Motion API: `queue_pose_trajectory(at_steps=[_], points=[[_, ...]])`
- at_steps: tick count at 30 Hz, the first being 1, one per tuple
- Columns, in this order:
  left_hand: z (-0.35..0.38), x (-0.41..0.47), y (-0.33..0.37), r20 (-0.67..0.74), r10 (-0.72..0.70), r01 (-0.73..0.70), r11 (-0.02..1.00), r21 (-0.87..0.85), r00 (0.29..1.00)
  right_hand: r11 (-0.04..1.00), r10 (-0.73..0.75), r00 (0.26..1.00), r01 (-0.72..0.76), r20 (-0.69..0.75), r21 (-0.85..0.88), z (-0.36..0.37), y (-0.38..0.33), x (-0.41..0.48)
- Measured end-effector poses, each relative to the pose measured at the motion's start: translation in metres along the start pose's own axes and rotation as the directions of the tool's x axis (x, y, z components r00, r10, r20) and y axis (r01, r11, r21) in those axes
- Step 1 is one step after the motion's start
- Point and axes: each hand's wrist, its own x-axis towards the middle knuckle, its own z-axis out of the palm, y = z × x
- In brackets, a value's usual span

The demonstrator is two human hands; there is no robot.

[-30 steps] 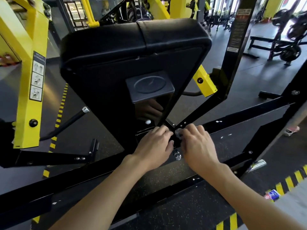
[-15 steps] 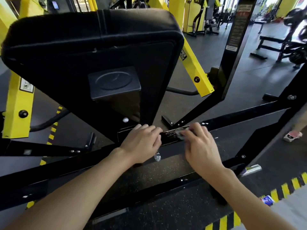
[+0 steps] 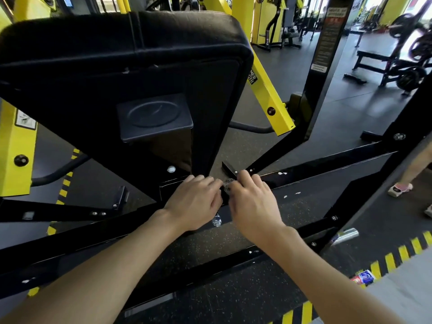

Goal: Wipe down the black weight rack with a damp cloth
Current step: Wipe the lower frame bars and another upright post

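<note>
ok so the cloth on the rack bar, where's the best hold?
Only a small patterned wad of the cloth shows, bunched on the black bar between left hand and right hand. Pinch that wad from above, probably: the bar backs it underneath and the hands crowd both sides.

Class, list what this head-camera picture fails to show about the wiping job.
Head view: small grey object between the hands is too small to identify as cloth.
Left hand and right hand: their backs hide what they grip.
Bystander's leg: cut by the right edge.
</note>
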Motion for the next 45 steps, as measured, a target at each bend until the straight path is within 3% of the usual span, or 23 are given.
queue_pose_trajectory(at_steps=[2,5,10,15,20,24,27,28,31,32,36,40,45], points=[[0.001,0.0,0.0,-0.006,0.013,-0.013,1.0,0.007,1.0,0.999,0.047,0.998,-0.045,0.037,-0.028,-0.002,0.021,0.01],[0.002,0.0,-0.001,0.002,0.014,-0.014,1.0,0.022,1.0,0.957,0.263,0.965,-0.26,0.009,-0.131,-0.007,0.04,0.019],[-0.006,0.013,0.014,0.0,0.051,-0.051,0.999,0.012,0.999,0.997,-0.014,0.99,0.024,0.142,-0.069,-0.012,0.007,0.008],[-0.002,0.034,0.036,0.047,0.04,-0.036,0.996,-0.08,0.998,0.98,0.196,0.977,-0.191,0.088,-0.061,-0.018,0.037,0.013],[-0.012,0.047,0.046,0.086,0.047,-0.034,0.989,-0.141,0.995,0.999,-0.011,0.997,0.015,0.08,-0.042,-0.011,0.065,0.006],[-0.003,0.065,0.057,0.069,-0.074,0.082,0.988,-0.133,0.995,0.988,0.151,0.988,-0.15,0.023,-0.043,-0.014,0.075,0.009],[0.005,0.07,0.069,0.043,-0.146,0.149,0.985,-0.084,0.988,1.0,-0.02,1.0,0.02,0.018,0.0,-0.012,0.072,0.007],[0.006,0.07,0.071,0.026,-0.146,0.147,0.987,-0.065,0.989,1.0,-0.013,0.999,0.014,0.031,-0.011,-0.014,0.082,0.009],[0.008,0.067,0.073,0.01,-0.136,0.135,0.991,0.014,0.991,0.979,0.202,0.979,-0.202,-0.011,-0.035,-0.017,0.102,0.015],[0.009,0.068,0.073,0.008,-0.132,0.131,0.99,0.042,0.991,0.977,0.213,0.977,-0.213,0.0,-0.03,-0.018,0.095,0.016],[0.011,0.07,0.074,0.02,-0.137,0.136,0.989,0.065,0.99,1.0,-0.002,1.0,0.002,0.003,0.014,-0.017,0.096,0.01],[0.013,0.068,0.073,0.005,-0.136,0.135,0.987,0.092,0.991,0.982,0.185,0.981,-0.187,-0.053,-0.028,-0.023,0.123,0.011],[0.015,0.069,0.072,0.0,-0.118,0.118,0.989,0.091,0.993,0.999,0.015,1.0,-0.015,-0.01,0.032,-0.018,0.111,0.003]])
